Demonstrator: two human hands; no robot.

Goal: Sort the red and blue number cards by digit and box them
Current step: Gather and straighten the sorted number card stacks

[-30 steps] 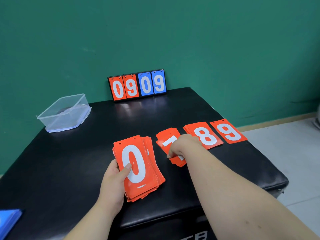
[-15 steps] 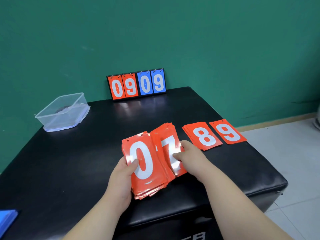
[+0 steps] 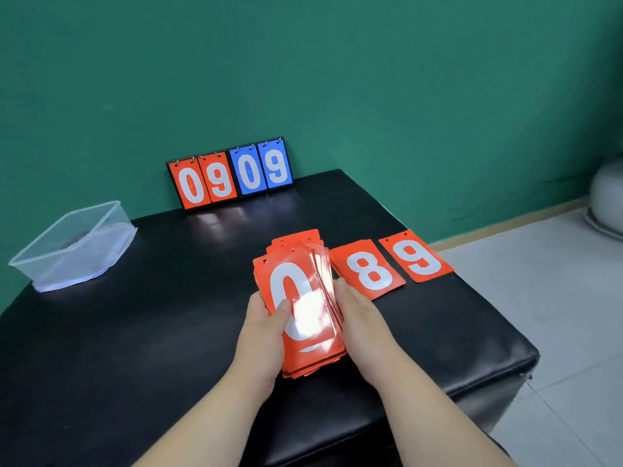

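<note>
Two hands hold a red stack of number cards over the black desk. The top card shows a big white 0. The cards under it are not lined up, and some stick out at the far end.

The left hand is on the left side of the stack. Its grip pinches the cards, with the thumb on top of the 0 and the fingers hidden under the stack. The right hand is on the right side of the stack. Its grip curls around that edge, with the thumb against the side.

Just to the right of the stack lies a small red pile with an 8 on top. Right of that lies a red 9 card. Far to the left of the stack sits a clear plastic box. Behind the stack, by the green wall, stands a score board that reads 09 in red and 09 in blue.
</note>
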